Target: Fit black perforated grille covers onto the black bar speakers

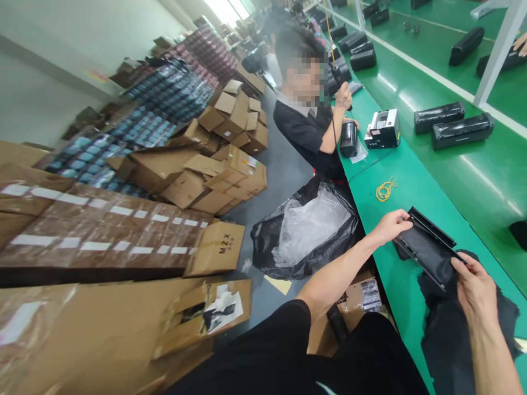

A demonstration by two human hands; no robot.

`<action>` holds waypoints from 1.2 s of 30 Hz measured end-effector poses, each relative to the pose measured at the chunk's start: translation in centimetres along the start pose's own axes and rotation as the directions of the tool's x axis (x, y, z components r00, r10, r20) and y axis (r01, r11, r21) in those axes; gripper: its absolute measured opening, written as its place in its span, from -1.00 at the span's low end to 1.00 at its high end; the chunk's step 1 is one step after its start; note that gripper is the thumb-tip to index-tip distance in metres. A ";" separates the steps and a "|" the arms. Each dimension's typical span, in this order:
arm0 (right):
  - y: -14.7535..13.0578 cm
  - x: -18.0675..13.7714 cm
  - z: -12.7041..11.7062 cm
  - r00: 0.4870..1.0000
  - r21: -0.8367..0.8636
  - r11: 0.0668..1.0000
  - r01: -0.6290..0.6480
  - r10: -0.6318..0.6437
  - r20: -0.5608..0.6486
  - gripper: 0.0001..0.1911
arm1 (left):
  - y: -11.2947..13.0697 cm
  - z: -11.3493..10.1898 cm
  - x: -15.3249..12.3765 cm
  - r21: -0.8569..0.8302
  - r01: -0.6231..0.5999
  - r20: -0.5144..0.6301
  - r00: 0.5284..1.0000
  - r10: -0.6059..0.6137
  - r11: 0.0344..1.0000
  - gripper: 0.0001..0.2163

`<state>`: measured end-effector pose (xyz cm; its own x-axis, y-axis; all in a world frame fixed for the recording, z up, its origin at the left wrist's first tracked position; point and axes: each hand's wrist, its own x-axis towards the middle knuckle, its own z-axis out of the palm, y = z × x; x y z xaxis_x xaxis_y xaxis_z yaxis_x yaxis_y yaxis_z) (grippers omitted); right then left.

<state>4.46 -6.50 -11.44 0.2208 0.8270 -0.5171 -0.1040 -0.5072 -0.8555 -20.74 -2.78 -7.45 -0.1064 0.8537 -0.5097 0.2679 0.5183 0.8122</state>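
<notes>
One black housing is held over the green bench, opposite ends pinched in the half-closed left hand and right hand.

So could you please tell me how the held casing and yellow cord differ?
The casing is black; the cord is yellow. The casing is long and straight-edged; the cord is loosely coiled. The left hand and right hand hold the casing; the cord lies on the table.

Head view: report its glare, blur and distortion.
Head view: white glare streaks the glossy green surface and the window is washed out; same head view: blue stacks smear, the lower-left carton looks stretched, the black casing fairly crisp.
</notes>
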 end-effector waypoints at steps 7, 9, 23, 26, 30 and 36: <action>-1.8 -4.3 -6.2 0.993 0.121 0.986 -0.117 0.115 0.022 -0.41 | 1.9 2.2 -3.1 -0.411 0.227 0.511 0.859 0.017 0.883 -0.50; -2.3 -5.8 -7.7 0.991 0.116 0.986 -0.122 0.127 -0.037 -0.40 | 2.1 3.6 -3.9 -0.427 0.254 0.548 0.836 0.025 0.868 -0.48; -4.6 -12.7 -13.4 0.929 0.040 0.990 -0.132 0.138 -0.343 -0.16 | 4.1 9.9 -7.7 -0.353 0.005 0.477 0.861 0.176 0.936 -0.51; -4.5 -13.0 -14.0 0.940 0.111 0.991 -0.076 0.108 -0.322 -0.18 | 4.4 10.4 -7.6 -0.346 0.003 0.491 0.852 0.178 0.938 -0.49; -4.1 -13.4 -14.9 0.943 0.104 0.991 -0.087 0.115 -0.312 -0.23 | 4.9 10.9 -7.8 -0.333 -0.030 0.487 0.850 0.199 0.943 -0.51; -4.3 -14.1 -15.8 0.946 0.108 0.990 -0.089 0.118 -0.302 -0.24 | 5.1 11.5 -8.0 -0.346 -0.051 0.487 0.844 0.226 0.937 -0.51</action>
<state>17.13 -19.78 -0.10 0.4892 0.6491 -0.5825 -0.2275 -0.5498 -0.8037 -7.51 -7.52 -2.55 0.4368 0.8130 -0.3851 -0.0754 0.4597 0.8849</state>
